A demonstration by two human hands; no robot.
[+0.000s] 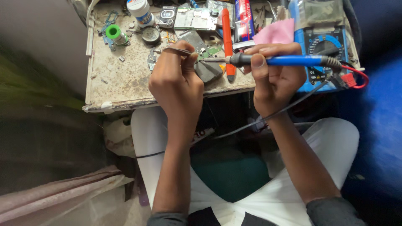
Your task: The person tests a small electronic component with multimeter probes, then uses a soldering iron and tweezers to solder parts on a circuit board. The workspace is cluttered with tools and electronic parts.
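At the far left of the worn worktop [121, 83] a green solder spool [114, 32] stands near the back edge, with a white jar [140, 11] and a small round tin [150, 34] just to its right.

The person's left hand [176, 81] is closed on a pair of metal tweezers [179, 51], pinched between thumb and fingers. The tweezer points aim right, toward a small green circuit board [210, 51] that lies just beyond the fingertips, on a grey pad [208, 70].

To the right of the board, an orange pen-shaped tool [226, 37] lies front to back on the worktop.

The right hand [274, 79] is closed around the blue handle of a soldering iron [289, 60], held level, with the thumb on the black collar. The iron's metal tip points left and meets the circuit board close to the tweezer points, so the board sits between the two hands.

Behind the right hand lie a pink cloth [276, 32] and a blue multimeter [324, 46]. The iron's cable runs from the handle's right end, down past the wrist.
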